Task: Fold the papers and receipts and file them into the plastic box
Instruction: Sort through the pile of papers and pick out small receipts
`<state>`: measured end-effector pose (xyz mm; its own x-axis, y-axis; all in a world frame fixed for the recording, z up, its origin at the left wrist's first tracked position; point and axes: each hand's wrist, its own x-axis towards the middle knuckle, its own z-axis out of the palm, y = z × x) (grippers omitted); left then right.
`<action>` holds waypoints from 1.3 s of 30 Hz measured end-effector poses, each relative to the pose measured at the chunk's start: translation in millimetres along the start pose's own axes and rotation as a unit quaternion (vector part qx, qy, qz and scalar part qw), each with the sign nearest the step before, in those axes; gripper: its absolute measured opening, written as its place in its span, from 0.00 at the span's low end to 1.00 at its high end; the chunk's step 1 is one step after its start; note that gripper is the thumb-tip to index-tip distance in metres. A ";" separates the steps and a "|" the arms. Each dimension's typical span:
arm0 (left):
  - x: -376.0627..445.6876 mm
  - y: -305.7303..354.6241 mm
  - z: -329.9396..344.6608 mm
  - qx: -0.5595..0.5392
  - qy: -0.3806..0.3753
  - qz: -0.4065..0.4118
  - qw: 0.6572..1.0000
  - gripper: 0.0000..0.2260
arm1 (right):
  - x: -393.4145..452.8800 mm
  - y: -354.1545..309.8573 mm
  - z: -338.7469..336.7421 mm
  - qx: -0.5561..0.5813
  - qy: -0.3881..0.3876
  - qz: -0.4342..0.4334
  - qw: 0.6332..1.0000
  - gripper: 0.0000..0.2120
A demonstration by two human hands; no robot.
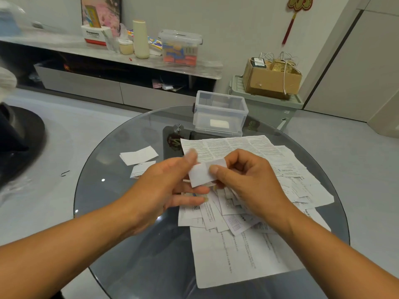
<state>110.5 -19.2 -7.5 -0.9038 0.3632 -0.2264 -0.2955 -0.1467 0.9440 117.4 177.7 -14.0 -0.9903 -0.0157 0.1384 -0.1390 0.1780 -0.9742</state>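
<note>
Head view shows a pale tiled room with a long grey low cabinet [90,83] beyond a round dark glass table [121,212]. At that table's far edge stands a clear lidless plastic box [220,113]; across its right half lies a spread of white printed papers and receipts [237,253]. Above its middle, the left hand [164,186] and right hand [248,180] together pinch a small folded white slip [203,172].

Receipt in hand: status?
Both hands pinch the small receipt mid-fold, left hand, right hand. Plastic box open, one folded slip inside. Loose papers pile below; path clear.
</note>
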 end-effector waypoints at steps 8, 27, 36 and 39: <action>4.4 -6.0 0.7 0.022 0.073 -0.027 0.997 0.06 | -7.4 1.7 5.8 -0.088 0.016 -0.099 0.991 0.11; 0.7 34.8 -70.7 0.530 0.041 -0.066 0.844 0.15 | 6.8 0.1 -10.3 -0.206 0.046 0.002 0.977 0.07; 16.4 38.4 -101.1 0.693 0.121 -0.069 0.707 0.11 | 16.3 -3.5 -21.9 -0.376 -0.065 0.130 0.915 0.36; 19.4 37.3 -100.2 0.702 0.146 -0.035 0.696 0.11 | 17.1 -4.4 -14.4 -0.440 -0.098 0.125 0.884 0.40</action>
<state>50.9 -109.9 -0.6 -0.9872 0.0925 -0.1296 0.0675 0.9804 0.1851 101.2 190.8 -4.8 -0.9836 -0.0213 -0.1791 0.0611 0.8951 -0.4417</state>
